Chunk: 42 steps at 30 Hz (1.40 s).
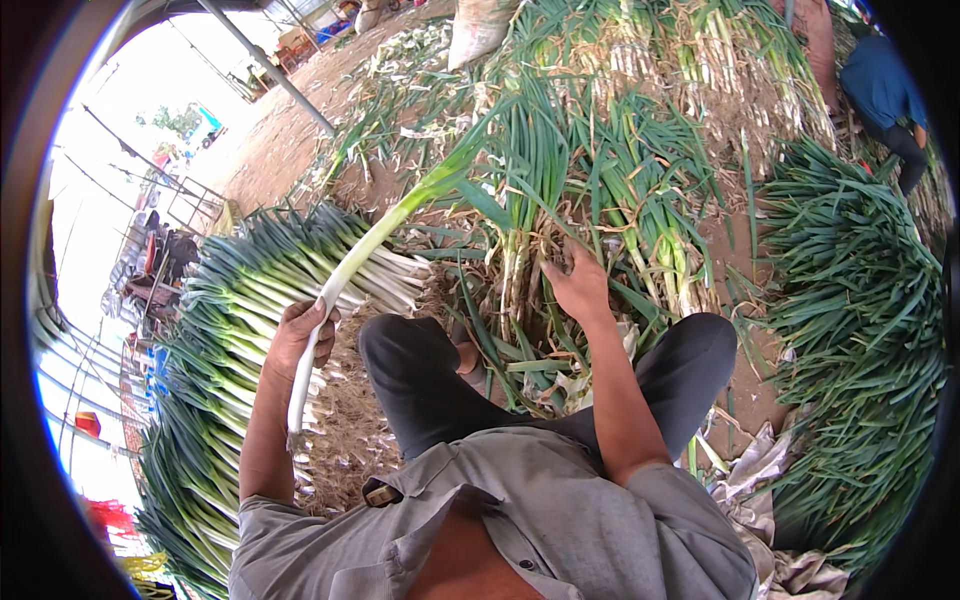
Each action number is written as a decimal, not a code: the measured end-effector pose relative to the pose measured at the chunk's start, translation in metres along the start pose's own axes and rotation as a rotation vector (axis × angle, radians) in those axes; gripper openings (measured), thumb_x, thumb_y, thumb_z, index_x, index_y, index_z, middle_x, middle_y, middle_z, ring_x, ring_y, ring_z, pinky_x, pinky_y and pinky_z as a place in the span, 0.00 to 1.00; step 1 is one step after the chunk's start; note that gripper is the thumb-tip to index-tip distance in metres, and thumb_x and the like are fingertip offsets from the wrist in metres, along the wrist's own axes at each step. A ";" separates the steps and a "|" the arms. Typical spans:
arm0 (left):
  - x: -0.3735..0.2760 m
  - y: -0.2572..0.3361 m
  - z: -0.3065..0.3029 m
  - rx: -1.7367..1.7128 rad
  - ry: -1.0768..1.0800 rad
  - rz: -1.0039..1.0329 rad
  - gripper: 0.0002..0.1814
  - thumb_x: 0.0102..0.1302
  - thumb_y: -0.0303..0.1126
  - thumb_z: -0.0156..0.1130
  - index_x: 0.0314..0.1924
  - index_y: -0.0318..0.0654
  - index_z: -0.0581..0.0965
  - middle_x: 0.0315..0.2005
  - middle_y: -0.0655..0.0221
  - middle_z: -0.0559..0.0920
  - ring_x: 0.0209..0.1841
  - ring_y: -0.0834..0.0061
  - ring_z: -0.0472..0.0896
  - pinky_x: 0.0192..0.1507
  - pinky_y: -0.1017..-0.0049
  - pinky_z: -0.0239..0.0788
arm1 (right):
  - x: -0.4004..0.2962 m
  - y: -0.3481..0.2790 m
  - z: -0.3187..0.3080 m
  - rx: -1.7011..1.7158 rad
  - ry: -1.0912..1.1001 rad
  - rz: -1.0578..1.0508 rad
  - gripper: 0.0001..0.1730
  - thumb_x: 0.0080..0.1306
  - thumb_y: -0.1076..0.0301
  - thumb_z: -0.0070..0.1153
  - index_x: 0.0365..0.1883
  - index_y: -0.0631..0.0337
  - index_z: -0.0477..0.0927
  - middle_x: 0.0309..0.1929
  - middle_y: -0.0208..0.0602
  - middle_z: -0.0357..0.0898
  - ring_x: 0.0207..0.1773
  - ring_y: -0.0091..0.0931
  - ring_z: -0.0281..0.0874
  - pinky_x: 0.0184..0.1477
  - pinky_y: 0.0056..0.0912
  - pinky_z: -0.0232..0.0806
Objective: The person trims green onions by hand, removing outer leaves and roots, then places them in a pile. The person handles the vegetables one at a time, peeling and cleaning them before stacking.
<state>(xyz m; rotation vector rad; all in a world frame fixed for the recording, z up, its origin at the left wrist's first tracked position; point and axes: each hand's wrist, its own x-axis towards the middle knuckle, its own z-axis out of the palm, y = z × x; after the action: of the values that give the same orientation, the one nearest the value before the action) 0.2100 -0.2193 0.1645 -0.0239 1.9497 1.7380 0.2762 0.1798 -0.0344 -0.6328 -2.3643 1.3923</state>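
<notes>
My left hand [304,334] grips one peeled Welsh onion [352,255] by its white shaft. The stalk slants from its root end near my forearm up to green leaves at the picture's upper middle. My right hand [577,281] is beside an untrimmed bunch of onions [517,262] with dry brown outer leaves. Its thumb and fingers are apart, with no stalk plainly held; whether the fingertips touch the dry leaves is hard to tell. A second untrimmed bunch [675,262] lies to the right of that hand.
Cleaned onions [232,345] are stacked on my left, roots inward. A tall green pile [855,345] stands at right. More untrimmed bunches [720,67] and a woven sack [480,34] are farther off. Another person [885,82] bends at far right. Crumpled sacking [757,480] lies near my right side.
</notes>
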 end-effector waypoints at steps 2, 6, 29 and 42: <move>-0.010 -0.005 -0.014 -0.061 0.005 -0.003 0.18 0.72 0.43 0.63 0.38 0.31 0.78 0.16 0.73 0.71 0.11 0.82 0.66 0.10 0.79 0.53 | 0.009 -0.018 0.011 -0.015 0.062 -0.091 0.40 0.64 0.51 0.64 0.69 0.64 0.67 0.62 0.57 0.75 0.66 0.49 0.72 0.66 0.46 0.66; -0.043 -0.012 -0.026 -0.251 -0.028 -0.026 0.16 0.70 0.38 0.64 0.39 0.29 0.79 0.13 0.71 0.72 0.10 0.79 0.68 0.08 0.79 0.58 | 0.034 -0.052 0.050 -0.102 -0.014 -0.144 0.44 0.62 0.49 0.65 0.70 0.65 0.67 0.66 0.56 0.72 0.69 0.46 0.70 0.71 0.42 0.63; 0.004 -0.018 -0.156 -0.249 0.688 0.436 0.17 0.75 0.41 0.58 0.46 0.32 0.78 0.18 0.72 0.77 0.14 0.84 0.72 0.16 0.81 0.71 | -0.051 0.187 0.131 -0.985 -1.049 0.226 0.34 0.58 0.48 0.71 0.49 0.72 0.82 0.45 0.55 0.85 0.43 0.42 0.85 0.43 0.46 0.74; 0.119 -0.252 -0.408 0.182 1.331 -0.422 0.30 0.74 0.50 0.50 0.44 0.22 0.79 0.41 0.45 0.85 0.42 0.48 0.86 0.46 0.57 0.79 | -0.071 0.236 0.159 -0.691 -1.092 0.177 0.36 0.62 0.51 0.64 0.63 0.64 0.77 0.44 0.55 0.85 0.42 0.41 0.85 0.46 0.43 0.75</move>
<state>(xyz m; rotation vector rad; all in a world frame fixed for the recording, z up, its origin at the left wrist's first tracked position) 0.0464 -0.6043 -0.0978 -1.7572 2.5863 1.2677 0.3084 0.1252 -0.3206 -0.2116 -3.8184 1.0744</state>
